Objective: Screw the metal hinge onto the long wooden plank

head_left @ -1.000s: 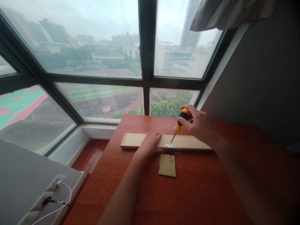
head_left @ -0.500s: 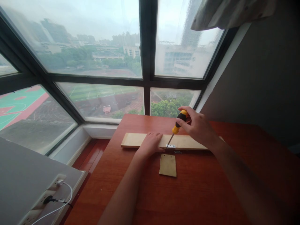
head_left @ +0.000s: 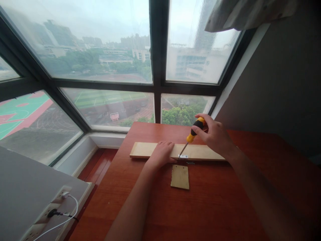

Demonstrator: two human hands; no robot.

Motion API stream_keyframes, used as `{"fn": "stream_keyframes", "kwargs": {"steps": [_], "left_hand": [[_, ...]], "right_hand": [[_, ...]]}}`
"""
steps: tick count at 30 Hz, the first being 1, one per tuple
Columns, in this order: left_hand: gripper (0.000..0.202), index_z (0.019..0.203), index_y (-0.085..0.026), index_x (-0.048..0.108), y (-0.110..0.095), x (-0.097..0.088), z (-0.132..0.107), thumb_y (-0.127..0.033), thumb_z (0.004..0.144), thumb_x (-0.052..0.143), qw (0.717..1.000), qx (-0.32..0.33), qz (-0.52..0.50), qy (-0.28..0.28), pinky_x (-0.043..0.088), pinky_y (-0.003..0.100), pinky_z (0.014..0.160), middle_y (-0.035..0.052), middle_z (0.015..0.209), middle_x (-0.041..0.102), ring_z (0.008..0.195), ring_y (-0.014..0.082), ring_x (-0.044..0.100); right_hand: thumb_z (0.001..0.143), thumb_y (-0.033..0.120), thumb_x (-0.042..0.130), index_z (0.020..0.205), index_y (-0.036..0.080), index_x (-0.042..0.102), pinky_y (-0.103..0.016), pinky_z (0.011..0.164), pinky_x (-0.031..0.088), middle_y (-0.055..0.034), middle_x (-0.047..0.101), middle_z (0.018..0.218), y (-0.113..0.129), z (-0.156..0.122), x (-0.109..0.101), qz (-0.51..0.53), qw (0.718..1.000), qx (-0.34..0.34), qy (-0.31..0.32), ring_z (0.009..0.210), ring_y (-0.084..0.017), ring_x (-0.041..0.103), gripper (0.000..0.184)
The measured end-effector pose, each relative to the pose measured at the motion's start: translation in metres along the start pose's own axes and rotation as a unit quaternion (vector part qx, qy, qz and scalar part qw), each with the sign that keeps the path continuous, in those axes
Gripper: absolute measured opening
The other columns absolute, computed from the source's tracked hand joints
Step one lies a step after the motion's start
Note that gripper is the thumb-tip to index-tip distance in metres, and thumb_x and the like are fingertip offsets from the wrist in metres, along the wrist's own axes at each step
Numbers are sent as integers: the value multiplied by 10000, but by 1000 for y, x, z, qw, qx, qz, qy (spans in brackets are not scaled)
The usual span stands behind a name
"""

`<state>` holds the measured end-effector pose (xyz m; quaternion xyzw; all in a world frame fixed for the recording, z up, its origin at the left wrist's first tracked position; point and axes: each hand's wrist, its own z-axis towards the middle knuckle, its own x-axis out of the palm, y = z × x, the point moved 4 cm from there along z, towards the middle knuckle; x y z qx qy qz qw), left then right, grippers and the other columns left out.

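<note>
A long pale wooden board (head_left: 200, 152) lies across the table. My left hand (head_left: 162, 154) holds it down, fingers over its top and thumb by its front edge. A small silver metal hinge (head_left: 184, 156) sits at the board's front edge, just right of that thumb. In my right hand (head_left: 213, 132) is a yellow and black screwdriver (head_left: 197, 128), tilted, its shaft running down left to the hinge's left end. Whether the tip sits in a screw is too small to tell. Screws (head_left: 190, 163) lie in front of the board.
A small tan rectangular plate (head_left: 180, 177) with two holes lies on the reddish-brown table (head_left: 200, 204), nearer to me than the board. Behind the table stand large windows (head_left: 105, 107). At lower left, plugs and cables hang from wall sockets (head_left: 50, 211).
The screwdriver's handle and my right hand have shifted slightly right, so the tool leans more. Its tip stays at the hinge. My left hand and the board keep their places.
</note>
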<state>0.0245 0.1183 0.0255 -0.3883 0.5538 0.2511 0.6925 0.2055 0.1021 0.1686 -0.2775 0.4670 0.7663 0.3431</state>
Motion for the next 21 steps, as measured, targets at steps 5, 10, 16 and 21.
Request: {"fn": "stream_keyframes", "kwargs": {"steps": [5,10,16,21], "left_hand": [[620,1100,-211,530,-1,0,-1,-457,609,818,1000,-3,2,4,397,381,939,101,1167,602,1091,299,557],[644,1104,-202,524,0,1,0,-454,595,827,1000,3,4,-2,399,378,941,99,1172,597,1091,296,553],[615,1067,-210,531,2,2,0,-455,589,830,1000,6,-2,-11,406,371,924,91,1145,607,1075,295,560],[600,1053,-194,529,-1,0,-1,-422,591,836,999,17,5,-32,413,359,908,87,1126,612,1050,284,565]], "right_hand": [[824,428,550,1197,201,552,-339,654,515,-71,677,949,-7,0,1,15,1000,9,-12,651,-187,640,436],[821,436,555,1203,190,551,-345,659,521,-79,673,947,-14,2,2,15,1000,20,-18,656,-191,639,454],[831,454,546,1198,182,556,-350,673,521,-78,663,908,-21,2,1,12,999,31,-18,684,-200,640,457],[867,425,498,1210,160,545,-335,699,507,-119,658,945,-17,0,-3,10,999,45,-5,722,-206,636,436]]}}
